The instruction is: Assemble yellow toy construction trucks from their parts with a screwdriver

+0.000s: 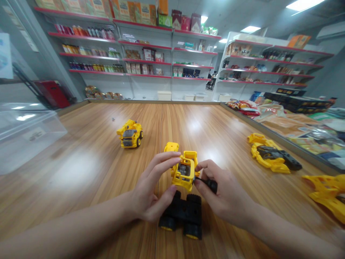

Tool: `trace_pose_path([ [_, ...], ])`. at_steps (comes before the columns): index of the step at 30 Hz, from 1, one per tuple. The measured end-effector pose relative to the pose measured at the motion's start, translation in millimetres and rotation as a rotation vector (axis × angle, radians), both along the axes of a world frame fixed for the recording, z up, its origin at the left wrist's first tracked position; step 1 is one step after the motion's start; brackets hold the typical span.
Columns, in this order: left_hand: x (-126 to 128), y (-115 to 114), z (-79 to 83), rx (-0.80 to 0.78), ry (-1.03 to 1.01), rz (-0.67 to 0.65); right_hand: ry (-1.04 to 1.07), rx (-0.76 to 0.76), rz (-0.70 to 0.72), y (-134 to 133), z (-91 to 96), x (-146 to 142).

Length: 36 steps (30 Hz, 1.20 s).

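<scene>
Two hands (151, 194) (226, 194) flanking cab (184, 172), right holding tool (211, 184)

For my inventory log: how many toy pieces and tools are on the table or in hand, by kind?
Assembled yellow truck: 1
Black wheeled chassis: 1
Held yellow cab: 1
Other loose yellow parts: 3
Black screwdriver: 1
Total: 7

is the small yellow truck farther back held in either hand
No, the small yellow truck sits alone on the table, clear of the left hand and right hand.
</scene>
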State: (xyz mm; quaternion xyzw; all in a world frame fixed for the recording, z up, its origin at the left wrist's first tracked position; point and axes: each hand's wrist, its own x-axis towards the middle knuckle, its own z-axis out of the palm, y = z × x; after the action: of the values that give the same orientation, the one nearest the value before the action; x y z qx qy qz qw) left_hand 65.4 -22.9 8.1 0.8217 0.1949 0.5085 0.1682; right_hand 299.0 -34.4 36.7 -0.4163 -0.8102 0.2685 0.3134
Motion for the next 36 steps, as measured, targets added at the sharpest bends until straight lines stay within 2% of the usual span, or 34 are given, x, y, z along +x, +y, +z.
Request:
trace_pose_path([
  [7, -0.2, 0.5, -4.8, -0.017, -0.007, -0.009, 0.017, -0.016, 0.067, -1.2, 3.3, 0.8],
  [13, 0.5, 0.5, 0.0, 0.070, 0.058, 0.030, -0.056, 0.018, -0.003, 2.1, 0.1, 2.1],
  [16, 0.5, 1.2, -0.3, 0.095, 0.058, 0.026, -0.064, 0.035, -0.001, 2.4, -0.8, 2.4],
  [24, 2.9, 0.5, -2.5, 0.047, 0.018, 0.009, -0.051, 0.017, 0.008, 2.6, -0.4, 1.8],
  [28, 4.9, 1.5, 0.7, 0.120, 0.011, 0.018, -0.071, 0.020, 0.023, 2.9, -2.1, 2.5],
  [31, 5.4, 2.1, 1.1, 0.164, 0.018, 0.019, -0.094, 0.049, 0.038, 3.4, -3.1, 2.7],
  [36, 5.8, 2.2, -1.4, 0.142, 0.013, 0.008, -0.044, 0.158, 0.087, 5.1, -3.0, 4.8],
])
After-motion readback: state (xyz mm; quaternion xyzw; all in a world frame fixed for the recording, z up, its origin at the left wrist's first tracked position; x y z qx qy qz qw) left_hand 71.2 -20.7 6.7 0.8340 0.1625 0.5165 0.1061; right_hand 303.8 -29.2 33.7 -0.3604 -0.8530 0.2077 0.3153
